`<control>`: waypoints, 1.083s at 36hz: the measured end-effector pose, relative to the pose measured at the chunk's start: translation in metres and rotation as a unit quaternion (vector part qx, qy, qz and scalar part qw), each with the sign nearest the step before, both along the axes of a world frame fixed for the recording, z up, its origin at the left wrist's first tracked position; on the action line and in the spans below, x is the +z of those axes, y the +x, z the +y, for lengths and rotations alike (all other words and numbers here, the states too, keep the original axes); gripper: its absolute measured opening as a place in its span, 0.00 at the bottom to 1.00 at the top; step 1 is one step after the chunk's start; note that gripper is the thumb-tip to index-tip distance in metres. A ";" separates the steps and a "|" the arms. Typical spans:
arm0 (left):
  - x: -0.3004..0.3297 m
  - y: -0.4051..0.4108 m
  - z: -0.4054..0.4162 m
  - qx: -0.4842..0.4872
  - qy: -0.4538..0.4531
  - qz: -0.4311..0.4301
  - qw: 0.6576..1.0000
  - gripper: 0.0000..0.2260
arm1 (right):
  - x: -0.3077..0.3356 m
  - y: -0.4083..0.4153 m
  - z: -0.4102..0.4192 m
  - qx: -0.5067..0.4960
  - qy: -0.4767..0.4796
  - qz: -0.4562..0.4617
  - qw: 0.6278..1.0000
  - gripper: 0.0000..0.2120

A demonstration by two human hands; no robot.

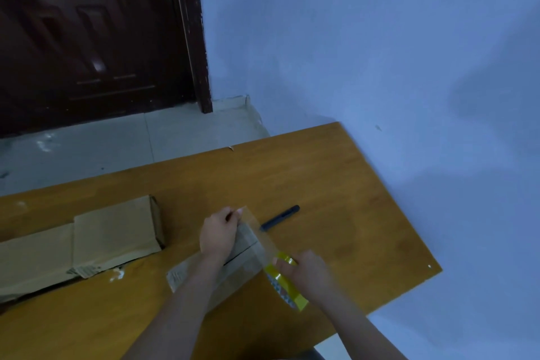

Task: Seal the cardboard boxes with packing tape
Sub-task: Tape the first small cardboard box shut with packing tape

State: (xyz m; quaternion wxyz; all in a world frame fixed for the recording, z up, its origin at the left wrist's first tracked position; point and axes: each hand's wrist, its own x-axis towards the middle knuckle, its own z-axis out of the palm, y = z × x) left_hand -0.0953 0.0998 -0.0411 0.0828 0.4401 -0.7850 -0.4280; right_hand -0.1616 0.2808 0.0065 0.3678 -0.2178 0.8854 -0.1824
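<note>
A small cardboard box (244, 263) lies on the wooden table (336, 184) in front of me. My left hand (219, 235) rests on its far end and pinches the free end of a clear strip of tape (257, 231) at the box's far edge. From there the strip runs back across the box to a yellow roll of packing tape (285, 280). My right hand (306, 272) grips that roll at the box's near right corner. Much of the box top is hidden by my left hand and forearm.
A larger, long cardboard box (87, 237) lies to the left on the table. Just beyond the small box lies a black utility knife (280, 217). A blue wall stands along the table's right side, and a dark door and tiled floor are beyond the far edge.
</note>
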 end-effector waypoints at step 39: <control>0.003 -0.013 -0.012 0.057 0.064 -0.097 0.992 0.10 | -0.025 0.010 -0.003 -0.043 -0.054 -0.083 0.994 0.18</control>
